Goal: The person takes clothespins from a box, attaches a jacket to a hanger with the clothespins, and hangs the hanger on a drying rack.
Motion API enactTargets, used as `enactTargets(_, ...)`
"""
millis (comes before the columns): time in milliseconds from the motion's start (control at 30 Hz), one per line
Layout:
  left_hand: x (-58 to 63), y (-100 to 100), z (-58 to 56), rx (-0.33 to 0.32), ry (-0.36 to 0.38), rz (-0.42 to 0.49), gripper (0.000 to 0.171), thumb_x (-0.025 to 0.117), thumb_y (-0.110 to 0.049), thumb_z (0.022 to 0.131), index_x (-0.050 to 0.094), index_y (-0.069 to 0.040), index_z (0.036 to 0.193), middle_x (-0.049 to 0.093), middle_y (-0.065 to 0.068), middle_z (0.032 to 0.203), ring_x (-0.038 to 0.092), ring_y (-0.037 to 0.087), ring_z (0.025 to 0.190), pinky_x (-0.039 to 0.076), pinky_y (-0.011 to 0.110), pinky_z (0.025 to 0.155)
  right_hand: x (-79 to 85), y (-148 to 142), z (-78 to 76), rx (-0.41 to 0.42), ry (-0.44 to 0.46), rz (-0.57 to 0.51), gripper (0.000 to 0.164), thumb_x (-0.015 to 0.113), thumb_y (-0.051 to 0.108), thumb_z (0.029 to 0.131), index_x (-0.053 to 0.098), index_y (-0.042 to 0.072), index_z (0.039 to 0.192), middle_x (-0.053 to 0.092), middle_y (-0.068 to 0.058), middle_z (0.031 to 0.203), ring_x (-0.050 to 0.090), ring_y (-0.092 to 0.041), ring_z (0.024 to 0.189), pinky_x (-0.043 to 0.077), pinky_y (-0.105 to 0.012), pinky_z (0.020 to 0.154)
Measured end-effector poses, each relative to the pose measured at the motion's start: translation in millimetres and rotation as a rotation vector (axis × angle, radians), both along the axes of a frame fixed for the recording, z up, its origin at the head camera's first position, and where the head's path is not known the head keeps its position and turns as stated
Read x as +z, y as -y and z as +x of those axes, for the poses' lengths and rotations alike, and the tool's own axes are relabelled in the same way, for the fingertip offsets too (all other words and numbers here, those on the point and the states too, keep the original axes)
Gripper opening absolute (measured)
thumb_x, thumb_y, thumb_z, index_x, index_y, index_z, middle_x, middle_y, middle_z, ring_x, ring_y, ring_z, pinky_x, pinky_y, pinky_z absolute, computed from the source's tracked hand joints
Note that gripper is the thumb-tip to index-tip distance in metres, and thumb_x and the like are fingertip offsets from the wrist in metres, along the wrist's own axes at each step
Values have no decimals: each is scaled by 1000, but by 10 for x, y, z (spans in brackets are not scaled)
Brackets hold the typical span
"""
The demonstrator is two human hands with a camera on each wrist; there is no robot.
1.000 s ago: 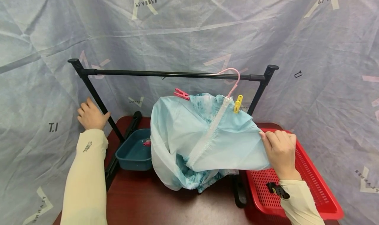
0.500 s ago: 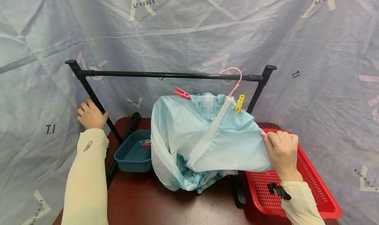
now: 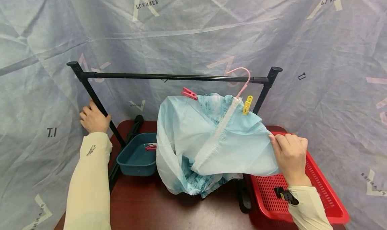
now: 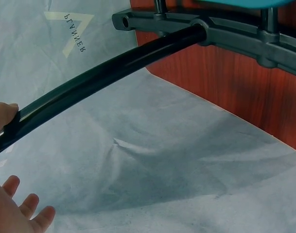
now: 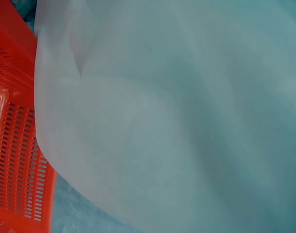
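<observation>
A light blue garment (image 3: 235, 139) with a white seam strip hangs on a pink hanger (image 3: 244, 83), whose hook is over the bar of a black rack (image 3: 169, 76). A pink clothespin (image 3: 189, 93) and a yellow clothespin (image 3: 247, 105) sit at its top edge. My right hand (image 3: 291, 159) pinches the garment's right side and holds it out sideways. In the right wrist view pale fabric (image 5: 152, 126) fills most of the frame and that hand is not seen. My left hand (image 3: 95, 119) is at the rack's left post (image 4: 104, 75), thumb touching it and other fingers loosely extended, apart from the post.
A blue bin (image 3: 137, 171) with pink clothespins (image 3: 151, 147) stands on the dark red table (image 3: 145, 206), left of the garment and partly behind it. At the right a red perforated basket (image 3: 326, 189) lies under my right forearm. A grey printed sheet (image 3: 181, 28) hangs behind.
The garment, its hanger and clothespins have shifted slightly right, with my right hand still gripping the fabric. My left hand stays at the post.
</observation>
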State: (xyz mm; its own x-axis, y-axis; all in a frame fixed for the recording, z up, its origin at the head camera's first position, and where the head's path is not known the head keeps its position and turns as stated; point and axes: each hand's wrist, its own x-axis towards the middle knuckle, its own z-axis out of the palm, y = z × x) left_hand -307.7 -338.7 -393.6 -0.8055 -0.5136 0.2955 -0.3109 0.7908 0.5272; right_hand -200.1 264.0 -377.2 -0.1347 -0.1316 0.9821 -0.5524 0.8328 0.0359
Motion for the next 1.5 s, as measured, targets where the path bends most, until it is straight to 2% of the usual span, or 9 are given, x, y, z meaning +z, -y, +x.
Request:
enactTargets(233,-12,-27,17,9,-10,-4,88,67,-20,94,9,2,156,23,38,147,27,58,128,24,68,100,-25,-27,-25,-8,5,0,47,57,32,102,54,-1,69,42,-15,58,40,-39,52,23,-52,60)
enactTargets(567,-56,-79,13,25,-75,21,82,65,-15,94,13,2,155,29,37,144,31,56,125,28,68,98,-48,-73,-58,-25,10,4,45,59,31,101,57,-2,71,43,-16,59,40,-41,52,23,-53,60)
enactTargets(900,-80,-136,46,39,-100,46,77,63,-14,96,15,0,155,34,35,144,35,56,124,28,67,101,-44,-83,-69,-48,0,-4,44,59,31,101,57,-2,72,43,-16,60,41,-41,53,23,-53,60)
enactTargets(1500,-112,-147,63,21,-136,64,75,63,-11,96,16,-1,153,41,38,139,40,58,119,29,66,99,-50,-105,-57,-86,17,-11,45,57,32,101,57,-2,72,43,-16,60,40,-40,53,21,-53,60)
